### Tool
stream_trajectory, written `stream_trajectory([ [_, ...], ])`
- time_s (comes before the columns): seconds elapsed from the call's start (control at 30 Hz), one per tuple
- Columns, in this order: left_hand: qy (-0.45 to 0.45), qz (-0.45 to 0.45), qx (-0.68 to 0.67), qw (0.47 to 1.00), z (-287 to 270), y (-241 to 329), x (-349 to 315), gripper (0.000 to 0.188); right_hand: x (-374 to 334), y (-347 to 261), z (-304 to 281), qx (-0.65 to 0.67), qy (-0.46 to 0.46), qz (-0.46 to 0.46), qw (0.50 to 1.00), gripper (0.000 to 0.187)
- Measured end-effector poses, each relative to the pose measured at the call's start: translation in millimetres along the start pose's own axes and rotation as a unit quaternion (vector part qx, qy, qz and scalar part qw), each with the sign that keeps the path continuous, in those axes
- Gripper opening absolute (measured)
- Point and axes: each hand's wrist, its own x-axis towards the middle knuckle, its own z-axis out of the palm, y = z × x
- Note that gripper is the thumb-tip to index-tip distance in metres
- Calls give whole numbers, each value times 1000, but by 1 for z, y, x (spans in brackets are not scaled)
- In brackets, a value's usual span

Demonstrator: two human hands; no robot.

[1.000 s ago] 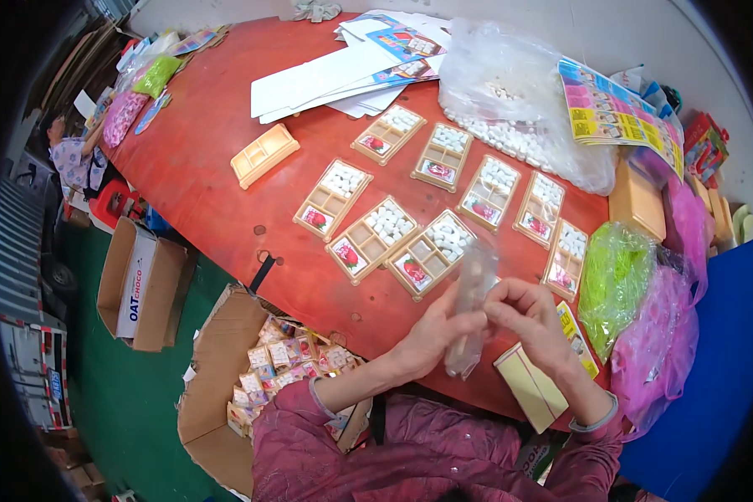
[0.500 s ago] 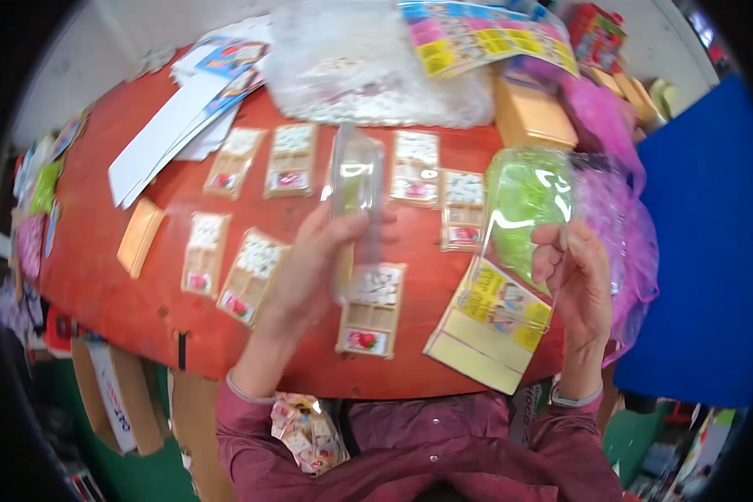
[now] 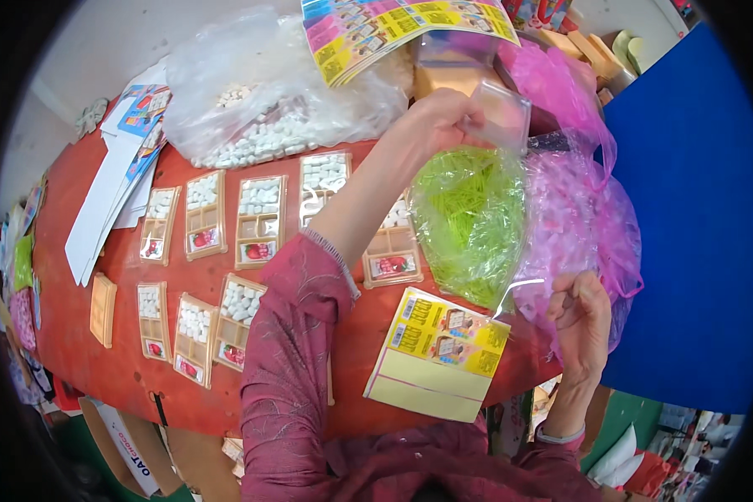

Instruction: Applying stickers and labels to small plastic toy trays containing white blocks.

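My left hand (image 3: 450, 119) reaches far across the table, its fingers closed on a clear plastic cover (image 3: 510, 117) beside the tan trays at the back. My right hand (image 3: 581, 322) is at the right, fingers curled in a pinch. A shiny clear plastic edge (image 3: 527, 286) runs from its fingertips, apparently another thin cover; most of its outline is lost against the bags. Just left of that hand lies a yellow printed sheet of labels (image 3: 435, 356). My left arm hides part of the middle of the table.
Several filled tan trays (image 3: 259, 219) hold white pieces and red-picture packets. Behind them lies a clear bag of white pieces (image 3: 263, 138). A bag of green shreds (image 3: 468, 222) and pink bags (image 3: 573, 222) lie right, beside a blue panel (image 3: 686, 226). White cards (image 3: 109, 205) lie left.
My left hand has moved from mid-table to the back right with clear plastic in it. My right hand has come lower and slightly right. The view has shifted to the right.
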Motion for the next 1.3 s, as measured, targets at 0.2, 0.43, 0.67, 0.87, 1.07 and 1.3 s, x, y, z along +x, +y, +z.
stream_trajectory([
  [0.2, 140, 378, 517, 755, -16, 3, 61, 9, 6, 10, 0, -41, 36, -2, 999, 14],
  [0.43, 244, 623, 616, 415, -37, 22, 16, 10, 12, 25, -36, -14, -13, 19, 1000, 15],
  [0.67, 565, 493, 599, 282, -259, 163, -131, 16, 15, 11, -21, -30, 16, -18, 999, 13],
  [0.87, 512, 204, 756, 354, -392, 174, -145, 31, 24, 7, -24, -56, -5, -33, 998, 13],
  [1.07, 446, 78, 783, 426, -433, 171, -154, 34, 23, 9, -17, -82, 11, -35, 996, 15],
  [1.3, 419, 128, 797, 417, -432, 159, -171, 28, 16, 7, -18, -76, 61, -46, 994, 14],
])
